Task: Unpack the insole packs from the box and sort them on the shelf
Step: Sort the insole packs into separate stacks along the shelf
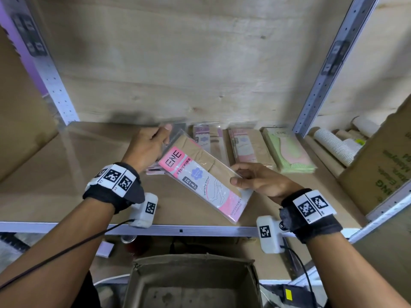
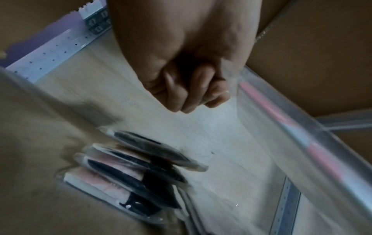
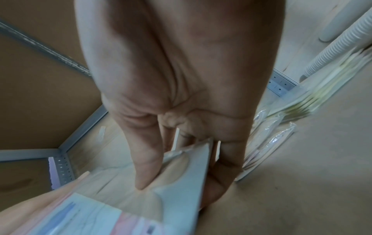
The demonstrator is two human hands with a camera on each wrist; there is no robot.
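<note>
A clear pack (image 1: 200, 174) with a pink "ENE STOCKING" card and beige contents hangs tilted over the shelf board (image 1: 66, 174). My left hand (image 1: 162, 141) grips its far edge, and its curled fingers (image 2: 193, 95) touch the clear plastic (image 2: 261, 111). My right hand (image 1: 242, 177) pinches the near right edge, with the thumb on top and the fingers beneath (image 3: 179, 187). The pack's beige face (image 3: 112, 190) fills the lower left of the right wrist view. Below my left hand lies a pile of dark packs (image 2: 141, 167). The cardboard box (image 1: 191, 260) stands open below the shelf.
Three more piles lie along the back: purple-carded (image 1: 208, 138), pink-carded (image 1: 246, 145) and green (image 1: 289, 152). Metal uprights (image 1: 322, 70) frame the bay. On the right are stacked paper cups (image 1: 335, 145) and a printed carton (image 1: 378, 170). The left part of the board is bare.
</note>
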